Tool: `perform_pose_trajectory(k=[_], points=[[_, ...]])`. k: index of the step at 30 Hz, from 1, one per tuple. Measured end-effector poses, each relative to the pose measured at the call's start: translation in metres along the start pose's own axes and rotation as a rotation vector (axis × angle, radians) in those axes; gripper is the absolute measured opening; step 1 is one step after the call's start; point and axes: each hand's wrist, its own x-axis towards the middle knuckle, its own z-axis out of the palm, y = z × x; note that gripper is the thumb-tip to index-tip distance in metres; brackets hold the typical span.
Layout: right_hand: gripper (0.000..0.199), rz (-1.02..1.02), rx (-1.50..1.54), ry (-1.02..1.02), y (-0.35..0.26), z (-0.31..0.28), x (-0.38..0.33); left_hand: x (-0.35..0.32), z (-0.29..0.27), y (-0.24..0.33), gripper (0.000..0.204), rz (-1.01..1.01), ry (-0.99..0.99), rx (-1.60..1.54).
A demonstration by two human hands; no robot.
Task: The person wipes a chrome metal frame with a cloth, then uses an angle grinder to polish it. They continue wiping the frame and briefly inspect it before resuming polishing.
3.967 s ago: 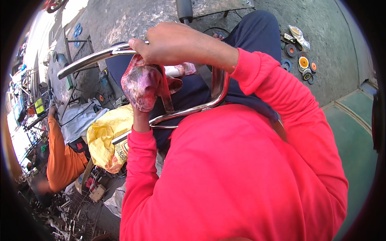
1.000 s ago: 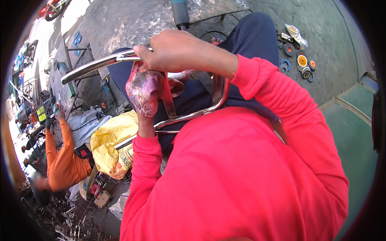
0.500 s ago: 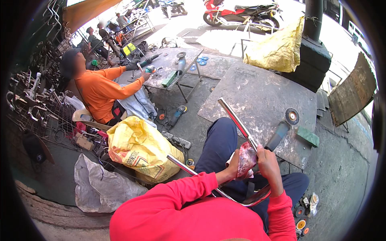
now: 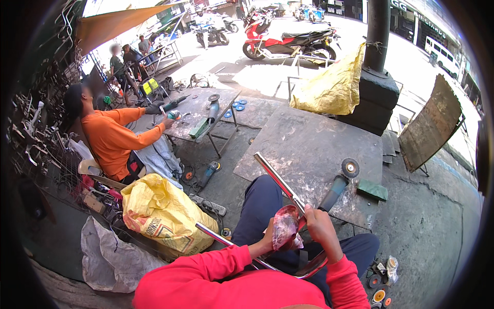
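A bent chrome tube lies across my lap, one straight leg pointing up and away and the other reaching left past the yellow sack. My right hand is closed around the upper leg near its lower part. In my left hand is a crumpled pink-and-white cloth, held against or right beside the tube; the left fingers are partly hidden by it. Beyond my right hand, an angle grinder with a round abrasive disc rests on the worn board, beside a green block.
A yellow sack and a grey sack stand left. A co-worker in orange holds a power tool at a low table. Another grinder lies on the floor. Abrasive discs lie lower right; a post rises behind.
My view has tilted up, showing more of the street. The cloth now spreads out more from my left hand, while my right hand still grips the tube.
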Motion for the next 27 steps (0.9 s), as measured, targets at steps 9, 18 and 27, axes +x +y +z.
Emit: perform_pose_trajectory(k=[9, 18, 27], points=[[0.060, 0.024, 0.001, 0.034, 0.007, 0.002, -0.001, 0.007, 0.006, -0.007, 0.025, -0.118, 0.011, -0.005], [0.060, -0.010, -0.015, 0.017, 0.006, 0.001, 0.001, -0.010, 0.001, -0.005, 0.026, -0.094, -0.035, -0.469], [0.061, -0.012, -0.029, 0.028, 0.014, 0.005, 0.001, 0.010, 0.010, -0.008, 0.022, -0.076, 0.018, -0.197]])
